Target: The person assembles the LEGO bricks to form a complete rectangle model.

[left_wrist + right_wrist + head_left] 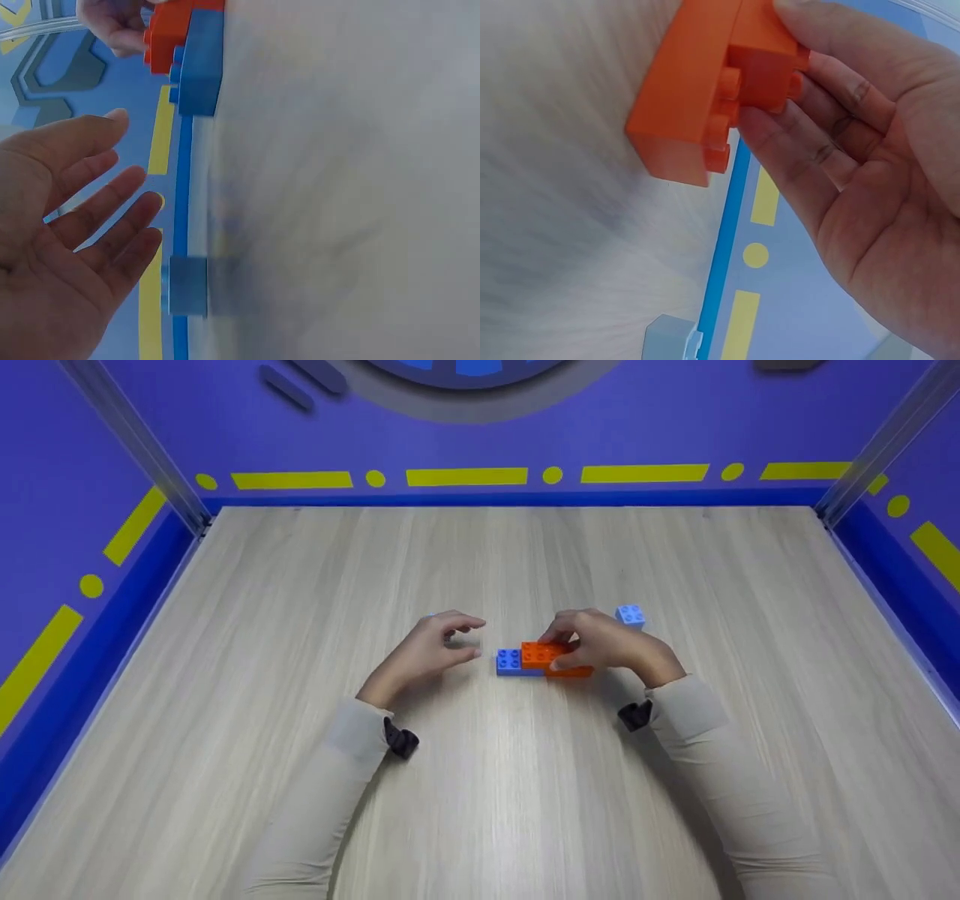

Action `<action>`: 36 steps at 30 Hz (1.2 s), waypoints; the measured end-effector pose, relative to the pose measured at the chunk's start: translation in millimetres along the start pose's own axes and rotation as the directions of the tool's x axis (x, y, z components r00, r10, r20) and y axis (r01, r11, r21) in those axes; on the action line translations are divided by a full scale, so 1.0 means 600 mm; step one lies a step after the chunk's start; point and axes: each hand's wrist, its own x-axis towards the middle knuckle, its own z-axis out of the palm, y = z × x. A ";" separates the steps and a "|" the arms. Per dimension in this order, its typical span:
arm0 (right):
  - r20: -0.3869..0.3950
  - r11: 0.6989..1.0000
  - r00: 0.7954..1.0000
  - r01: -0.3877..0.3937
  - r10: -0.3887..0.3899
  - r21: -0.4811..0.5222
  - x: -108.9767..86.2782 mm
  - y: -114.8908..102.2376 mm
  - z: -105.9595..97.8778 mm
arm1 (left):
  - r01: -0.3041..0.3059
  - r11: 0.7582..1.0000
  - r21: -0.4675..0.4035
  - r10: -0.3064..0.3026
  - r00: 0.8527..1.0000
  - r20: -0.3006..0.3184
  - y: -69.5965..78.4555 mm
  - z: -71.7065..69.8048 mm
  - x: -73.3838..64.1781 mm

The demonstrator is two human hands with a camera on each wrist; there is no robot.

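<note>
My right hand (600,639) has its fingers pinching the top orange block (535,655), set over the blue block (517,671) and low orange block (682,97). My left hand (424,652) has loosely spread fingers, holding nothing. I'd guess 3 are stacked; 2 small blocks (630,616) aren't joined.

The left hand (426,651) blots out nearly all of a small blue brick (430,617), just a sliver peeking past! The right hand (604,641) covers part of the upper orange brick (533,655). Over on the right wrist, the top edge crops that one and the lower orange brick (679,97), the bottom edge slices a pale blue brick (666,339), and the tabletop (555,217) blurs!
</note>
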 end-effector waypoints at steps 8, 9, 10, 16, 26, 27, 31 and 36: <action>-0.017 0.999 0.999 0.039 -0.039 -0.004 -0.003 0.001 0.003 | 0.045 0.990 0.131 -0.038 0.998 -0.060 -0.012 -0.031 -0.001; -0.017 0.999 0.999 0.042 -0.043 -0.011 -0.003 0.000 0.003 | 0.060 0.988 0.140 -0.052 0.997 -0.064 -0.013 -0.034 -0.001; -0.016 0.999 0.999 0.043 -0.043 -0.016 -0.004 0.000 0.003 | 0.072 0.985 0.154 -0.062 0.996 -0.066 -0.015 -0.036 -0.001; -0.009 0.999 0.999 0.040 -0.040 -0.022 -0.004 -0.002 0.002 | 0.130 0.970 0.205 -0.120 0.991 -0.063 -0.024 -0.049 0.000; -0.021 0.998 0.998 0.050 -0.051 -0.034 -0.005 0.000 0.001 | 0.209 0.936 0.284 -0.204 0.978 -0.050 -0.030 -0.063 0.006; -0.021 0.998 0.999 0.050 -0.050 -0.035 -0.005 0.000 0.001 | 0.213 0.933 0.291 -0.208 0.977 -0.049 -0.031 -0.063 0.007; -0.014 0.999 0.999 0.045 -0.045 -0.028 -0.004 0.001 0.002 | 0.240 0.923 0.302 -0.240 0.970 -0.038 -0.033 -0.062 0.010; -0.013 0.999 0.999 0.050 -0.050 -0.019 -0.004 0.003 0.003 | 0.239 0.920 0.309 -0.248 0.969 -0.013 -0.035 -0.057 0.011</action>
